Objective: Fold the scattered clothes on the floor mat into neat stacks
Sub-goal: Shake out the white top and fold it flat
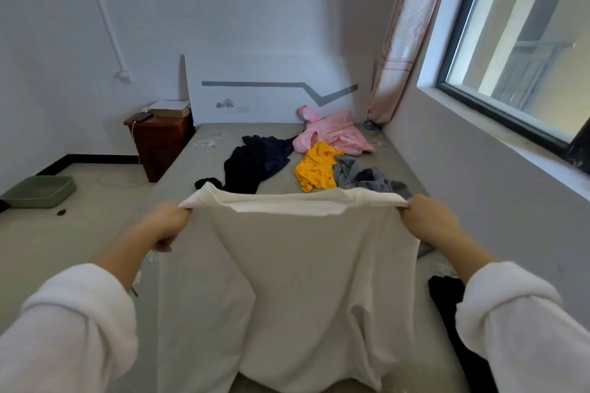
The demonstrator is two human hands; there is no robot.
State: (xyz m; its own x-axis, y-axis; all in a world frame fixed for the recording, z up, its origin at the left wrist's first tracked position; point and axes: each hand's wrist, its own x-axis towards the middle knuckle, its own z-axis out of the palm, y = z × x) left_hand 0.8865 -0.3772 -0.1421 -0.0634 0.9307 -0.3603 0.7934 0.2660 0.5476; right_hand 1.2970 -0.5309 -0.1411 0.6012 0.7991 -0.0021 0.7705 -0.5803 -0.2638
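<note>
Right now the person is holding a white garment (287,271) up in front of them, stretched wide between both hands and hanging down over the near end of the grey-green floor mat (191,169). The left hand (169,223) is gripping one top corner, fingers curled round the bunched cloth, and the right hand (427,220) is gripping the opposite top corner the same way. Farther along the mat, unfolded clothes are lying loose: a dark navy garment (255,159), a yellow garment (316,169) touching a grey garment (360,177), and a pink jacket (332,133) at the far end. A black garment (447,296) is lying at the near right, beside the right sleeve. A wooden nightstand (159,143) is standing left of the mat, and a green tray (38,191) is sitting on the floor.
</note>
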